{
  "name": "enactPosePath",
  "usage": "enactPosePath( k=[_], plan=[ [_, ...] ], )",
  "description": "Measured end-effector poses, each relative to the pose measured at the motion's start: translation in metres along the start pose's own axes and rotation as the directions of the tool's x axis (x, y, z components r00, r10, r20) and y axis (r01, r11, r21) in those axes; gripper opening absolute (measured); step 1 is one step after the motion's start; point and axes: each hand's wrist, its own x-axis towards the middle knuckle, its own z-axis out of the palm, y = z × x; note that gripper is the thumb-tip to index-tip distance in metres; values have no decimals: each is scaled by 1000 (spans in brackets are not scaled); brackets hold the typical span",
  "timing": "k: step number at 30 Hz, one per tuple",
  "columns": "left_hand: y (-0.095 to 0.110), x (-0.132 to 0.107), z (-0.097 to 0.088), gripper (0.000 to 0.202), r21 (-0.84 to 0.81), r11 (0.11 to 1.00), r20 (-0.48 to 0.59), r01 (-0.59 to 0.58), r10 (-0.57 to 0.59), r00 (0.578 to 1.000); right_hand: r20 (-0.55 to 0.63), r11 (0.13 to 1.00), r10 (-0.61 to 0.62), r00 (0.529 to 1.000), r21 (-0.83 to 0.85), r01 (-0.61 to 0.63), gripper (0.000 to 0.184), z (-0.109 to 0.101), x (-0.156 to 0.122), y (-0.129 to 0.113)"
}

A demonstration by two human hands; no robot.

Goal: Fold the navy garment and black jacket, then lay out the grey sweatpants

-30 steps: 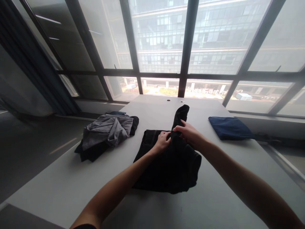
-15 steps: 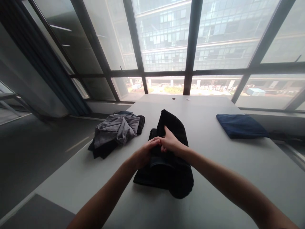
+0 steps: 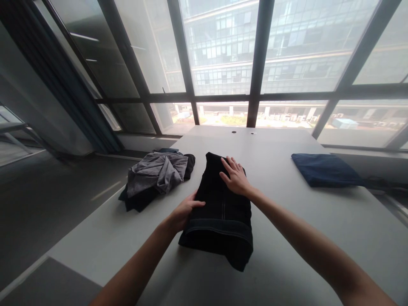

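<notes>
Folded black trousers (image 3: 212, 199) lie on the white table in front of me, with a light line of stitching down the middle and a hemmed band across the near part. My left hand (image 3: 188, 209) grips their left edge, thumb on top and the other fingers out of sight beneath or behind the cloth. Over the far right part of the trousers, my right hand (image 3: 235, 176) lies flat with its fingers spread.
To the left on the white table (image 3: 274, 238) sits a rumpled pile of clothes with a grey garment (image 3: 157, 168) on top. A folded navy garment (image 3: 325, 169) lies at the right edge. Tall windows (image 3: 223, 51) rise behind the table.
The raised black flap has been laid down over the rest. My hands, close together before, have parted: the left at the near left edge, the right spread flat farther away.
</notes>
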Motion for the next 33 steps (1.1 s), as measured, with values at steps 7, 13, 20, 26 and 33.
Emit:
enactPosePath(
  k=[7, 13, 20, 26, 33],
  plan=[
    [-16, 15, -32, 69, 254, 966, -175, -42, 88, 981, 181, 970, -10, 983, -239, 54, 80, 53, 11, -18],
    [8, 8, -30, 54, 714, 689, -163, -130, 343, 925, 123, 950, -29, 992, -305, 65, 79, 82, 5, -15],
    [21, -14, 56, 35, 849, 110, 461, -517, 322, 827, 133, 944, -28, 991, -324, 70, 72, 83, 5, -13],
    [-32, -24, 55, 63, 681, -88, 730, -727, -2, 683, 277, 977, 2, 961, -204, 57, 76, 69, 16, -10],
    [-57, -23, 35, 67, 663, -183, 736, -726, -17, 677, 346, 971, -149, 926, -128, 204, 60, 19, 40, 35]
  ],
)
